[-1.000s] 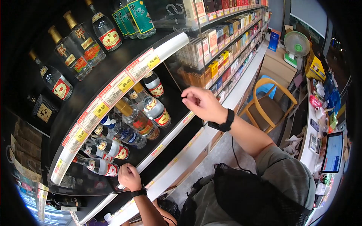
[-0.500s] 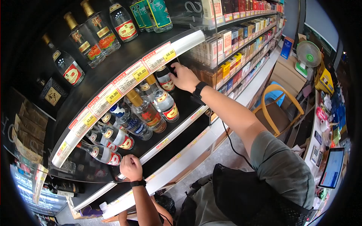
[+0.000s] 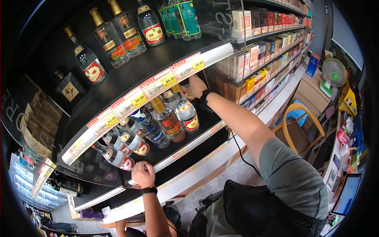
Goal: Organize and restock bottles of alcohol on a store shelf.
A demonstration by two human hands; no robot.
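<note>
My right hand (image 3: 195,87) reaches under the curved price-tag rail of the upper shelf. Its fingers are closed around the upper part of a clear liquor bottle (image 3: 188,96) with a red and white label; the rail hides part of the grip. Just in front of that bottle stands another clear bottle (image 3: 187,116), beside an orange-labelled bottle (image 3: 170,123) and a blue-lettered one (image 3: 152,131). My left hand (image 3: 143,174) is curled into a fist at the lower shelf's front edge, close to the nearest red-labelled bottle (image 3: 118,157). Nothing shows in the fist.
More bottles (image 3: 152,31) stand on the upper shelf, above the price rail (image 3: 138,98). Racks of boxed packs (image 3: 272,47) line the wall beyond. A wooden chair (image 3: 298,130), a fan (image 3: 334,73) and a cluttered counter with a screen (image 3: 346,194) lie to the right.
The view has shifted, so the shelves appear farther right. My right hand has moved in from beside the bottle and closed on it. My left fist stays at the shelf edge.
</note>
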